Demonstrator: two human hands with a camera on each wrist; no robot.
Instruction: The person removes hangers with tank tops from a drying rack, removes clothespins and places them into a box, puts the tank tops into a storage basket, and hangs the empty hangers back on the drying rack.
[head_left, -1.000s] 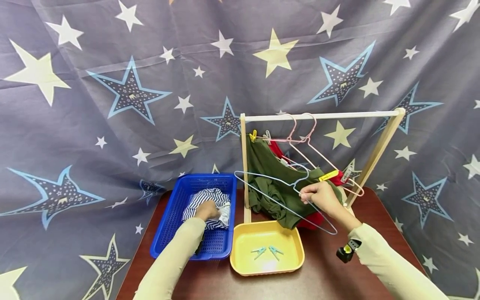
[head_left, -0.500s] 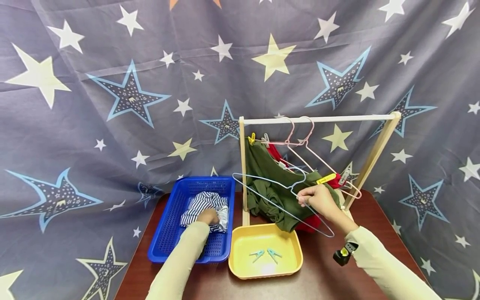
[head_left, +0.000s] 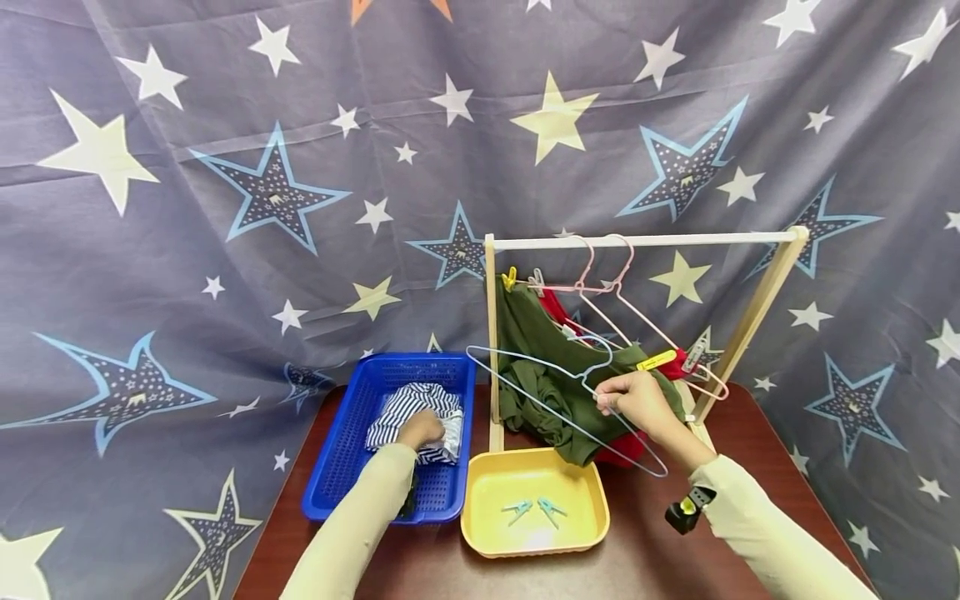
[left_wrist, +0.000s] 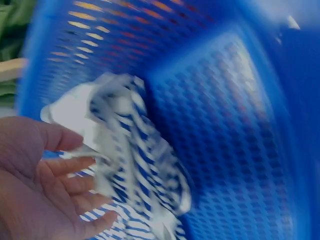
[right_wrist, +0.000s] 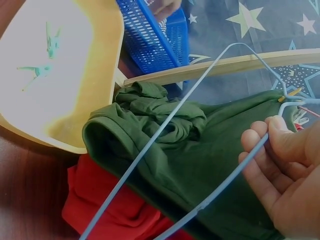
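In the blue basket [head_left: 337, 458], my left hand [head_left: 422, 429] is at a navy-and-white striped garment [head_left: 408, 404]. In the left wrist view, its loosely bent fingers [left_wrist: 75, 185] touch the garment's white part [left_wrist: 80, 110], with thumb and forefinger apart. My right hand [head_left: 637, 404] pinches a light blue clothes hanger [head_left: 536, 408] by one arm near its hook. Behind the hanger, a dark green garment [head_left: 532, 333] hangs from a pink hanger [head_left: 600, 308] on the rack, and a red garment [right_wrist: 110, 200] shows beneath it.
A yellow tray [head_left: 487, 537] with two mint clothespins [head_left: 551, 508] stands in front of the rack [head_left: 675, 240]. Yellow clothespins [head_left: 657, 360] and grey clothespins [head_left: 693, 354] are clipped to the hung garments. A star-patterned curtain [head_left: 240, 292] is behind.
My left hand has shifted slightly over the striped garment, whose folds have changed a little. The right hand still holds the blue hanger in nearly the same place. The head view has shifted slightly.
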